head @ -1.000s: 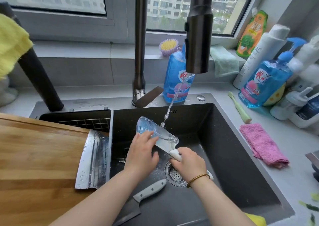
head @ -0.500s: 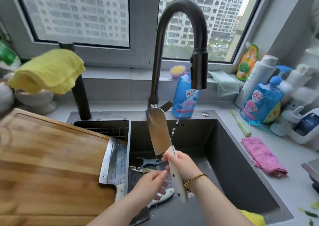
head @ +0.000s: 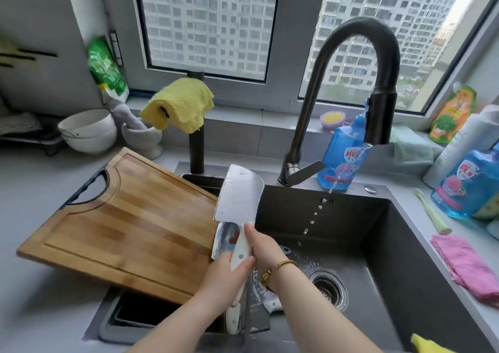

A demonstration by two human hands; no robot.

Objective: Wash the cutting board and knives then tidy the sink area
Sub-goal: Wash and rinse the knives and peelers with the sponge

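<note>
Knife (head: pixel 239 198) out of the stream now, upright over the sink (head: pixel 310 212) beside the board (head: pixel 129 217), left hand (head: pixel 226 271) and right hand (head: pixel 266 250) clamped on its handle, tap (head: pixel 378 126) down to drips, seemingly rinsed.

A single head-worn wide-angle view looks forward and down, close over the sink (head: pixel 405 258), facing the window (head: pixel 205 23).

A gold bracelet (head: pixel 278 267) rings the bare right wrist.
</note>
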